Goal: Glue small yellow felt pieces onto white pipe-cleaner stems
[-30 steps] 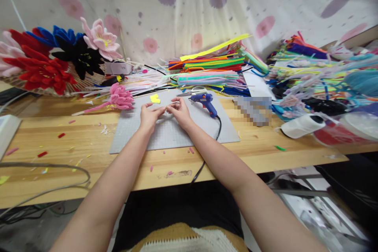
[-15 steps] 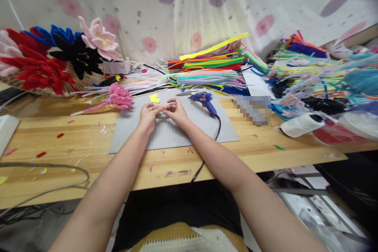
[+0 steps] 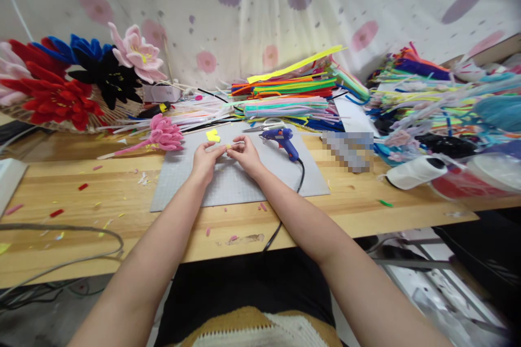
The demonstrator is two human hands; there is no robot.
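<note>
Above the grey cutting mat (image 3: 244, 192), my left hand (image 3: 204, 161) and my right hand (image 3: 246, 157) meet fingertip to fingertip. Both are closed in a pinch around a tiny yellow piece (image 3: 228, 147), mostly covered by the fingers; its exact shape is too small to make out. Just beyond my left hand, some bright yellow pieces (image 3: 212, 135) lie on the mat. A blue hot glue gun (image 3: 281, 141) rests on its side to the right of my right hand, and scissors (image 3: 271, 124) lie behind it.
Bundles of coloured pipe cleaners (image 3: 288, 105) line the back of the wooden table (image 3: 134, 249). A pink fuzzy flower (image 3: 165, 134) lies left of the mat, near several larger ones (image 3: 61, 95). The glue gun's black cord (image 3: 302, 173) runs over the front edge. A white spool (image 3: 415, 172) sits right.
My fingertips have shifted very slightly, and a bit more yellow shows between them. Everything else on the table stays where it was.
</note>
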